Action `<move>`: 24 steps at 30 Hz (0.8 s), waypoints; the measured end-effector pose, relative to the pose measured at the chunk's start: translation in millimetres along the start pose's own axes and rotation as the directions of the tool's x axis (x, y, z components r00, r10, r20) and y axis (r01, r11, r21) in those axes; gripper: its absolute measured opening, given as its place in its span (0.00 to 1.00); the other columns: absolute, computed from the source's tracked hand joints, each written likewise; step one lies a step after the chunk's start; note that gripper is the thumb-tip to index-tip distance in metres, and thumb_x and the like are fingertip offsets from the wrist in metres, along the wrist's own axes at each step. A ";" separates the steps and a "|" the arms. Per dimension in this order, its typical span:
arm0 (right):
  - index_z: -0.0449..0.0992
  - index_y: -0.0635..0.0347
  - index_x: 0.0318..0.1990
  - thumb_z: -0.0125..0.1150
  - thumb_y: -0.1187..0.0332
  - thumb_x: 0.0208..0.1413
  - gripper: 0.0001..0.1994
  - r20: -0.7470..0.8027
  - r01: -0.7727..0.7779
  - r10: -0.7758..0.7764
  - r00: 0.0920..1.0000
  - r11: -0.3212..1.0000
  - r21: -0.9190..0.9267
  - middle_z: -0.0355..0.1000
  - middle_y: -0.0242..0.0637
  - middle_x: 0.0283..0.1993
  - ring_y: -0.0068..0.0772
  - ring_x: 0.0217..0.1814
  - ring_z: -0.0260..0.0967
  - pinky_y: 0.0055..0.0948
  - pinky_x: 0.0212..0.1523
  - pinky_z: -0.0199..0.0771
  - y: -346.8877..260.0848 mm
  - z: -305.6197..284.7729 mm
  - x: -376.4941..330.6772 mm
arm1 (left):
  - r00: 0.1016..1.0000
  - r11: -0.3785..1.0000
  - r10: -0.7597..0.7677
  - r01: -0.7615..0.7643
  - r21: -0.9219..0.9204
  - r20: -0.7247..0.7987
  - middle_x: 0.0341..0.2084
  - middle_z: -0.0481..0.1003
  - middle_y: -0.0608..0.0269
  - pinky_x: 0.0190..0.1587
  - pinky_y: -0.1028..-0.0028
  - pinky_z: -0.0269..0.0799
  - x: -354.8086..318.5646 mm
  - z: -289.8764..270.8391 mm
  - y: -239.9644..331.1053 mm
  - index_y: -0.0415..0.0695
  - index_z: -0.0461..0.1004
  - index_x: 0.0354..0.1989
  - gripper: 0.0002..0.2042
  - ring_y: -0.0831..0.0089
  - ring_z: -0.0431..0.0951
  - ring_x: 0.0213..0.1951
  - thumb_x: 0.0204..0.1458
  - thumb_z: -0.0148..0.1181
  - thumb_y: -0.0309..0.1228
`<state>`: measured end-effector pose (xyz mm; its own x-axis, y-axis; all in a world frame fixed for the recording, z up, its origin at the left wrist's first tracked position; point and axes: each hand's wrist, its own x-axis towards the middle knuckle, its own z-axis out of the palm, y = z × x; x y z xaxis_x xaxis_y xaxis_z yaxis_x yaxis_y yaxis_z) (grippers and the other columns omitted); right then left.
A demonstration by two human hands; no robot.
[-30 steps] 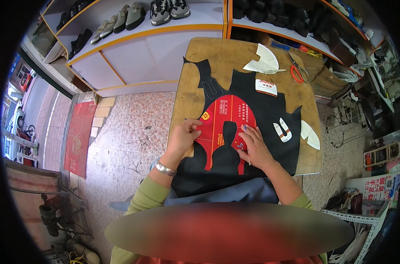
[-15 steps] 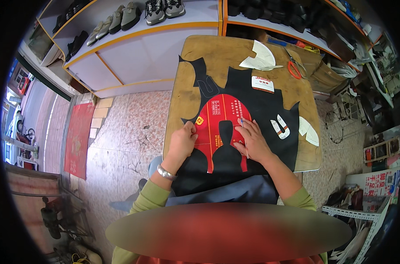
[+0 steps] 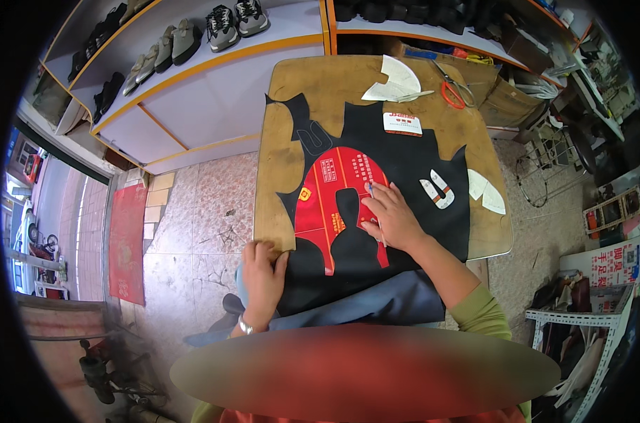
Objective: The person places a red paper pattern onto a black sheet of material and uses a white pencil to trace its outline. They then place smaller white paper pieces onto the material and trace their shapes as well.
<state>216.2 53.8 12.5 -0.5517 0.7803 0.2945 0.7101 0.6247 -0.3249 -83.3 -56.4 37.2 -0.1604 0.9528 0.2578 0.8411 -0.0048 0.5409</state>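
Note:
A red horseshoe-shaped shoe-upper template [image 3: 324, 204] with print lies on a large black sheet of material [image 3: 411, 158]. My right hand [image 3: 392, 218] rests on the template's right arm, a slim pen [image 3: 371, 186] held in its fingers. At the table's near left corner, my left hand [image 3: 265, 275] has its fingers loosely bent over the edge, thumb apart, beside the sheet's border. Above the template, a pale U-shaped outline [image 3: 313, 137] is drawn on the black sheet. A small white U-shaped piece [image 3: 438, 190] and a white card [image 3: 402, 124] also lie on it.
On the wooden table [image 3: 320, 74] are a white curved paper pattern [image 3: 397, 79], orange-handled scissors [image 3: 452, 93] and another white pattern piece [image 3: 486, 192]. Shelves with shoes [image 3: 186, 42] stand behind. A metal rack [image 3: 580, 321] is at the right, a red mat [image 3: 128, 240] at the left.
My left hand has left the template's left side and moved down-left to the table corner. My right hand stays on the template with the pen. The whole view has shifted slightly.

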 end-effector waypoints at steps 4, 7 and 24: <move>0.72 0.61 0.55 0.66 0.58 0.52 0.25 -0.001 -0.013 0.013 1.000 1.000 -0.009 0.65 0.50 0.63 0.49 0.72 0.55 0.52 0.74 0.47 -2.0 0.1 -2.5 | 0.996 0.996 -0.090 0.089 -0.016 -0.016 0.50 0.70 0.46 0.57 0.56 0.64 -59.4 -11.6 -39.2 0.35 0.70 0.47 0.20 0.46 0.69 0.54 0.48 0.68 0.32; 0.72 0.61 0.55 0.66 0.58 0.53 0.24 -0.005 -0.010 0.010 1.000 1.000 -0.020 0.65 0.50 0.63 0.49 0.72 0.55 0.52 0.74 0.48 -2.6 1.4 -2.8 | 0.993 0.998 -0.064 0.061 0.030 0.096 0.57 0.68 0.44 0.61 0.56 0.61 -87.5 -18.7 -48.6 0.32 0.68 0.49 0.21 0.46 0.67 0.57 0.51 0.65 0.33; 0.72 0.61 0.55 0.65 0.58 0.54 0.25 -0.036 -0.054 0.053 0.998 0.998 -0.036 0.65 0.50 0.63 0.49 0.73 0.54 0.53 0.73 0.48 -18.3 8.3 -2.3 | 0.916 0.634 -0.373 0.368 -0.681 0.149 0.52 0.72 0.52 0.56 0.73 0.69 -75.1 -18.1 -50.4 0.33 0.59 0.64 0.21 0.70 0.73 0.51 0.63 0.50 0.20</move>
<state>200.8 40.8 10.3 -0.4975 0.8107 0.3087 0.7544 0.5800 -0.3075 -123.1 -133.1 5.1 -0.3834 0.9197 -0.0843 0.1222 0.1410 0.9824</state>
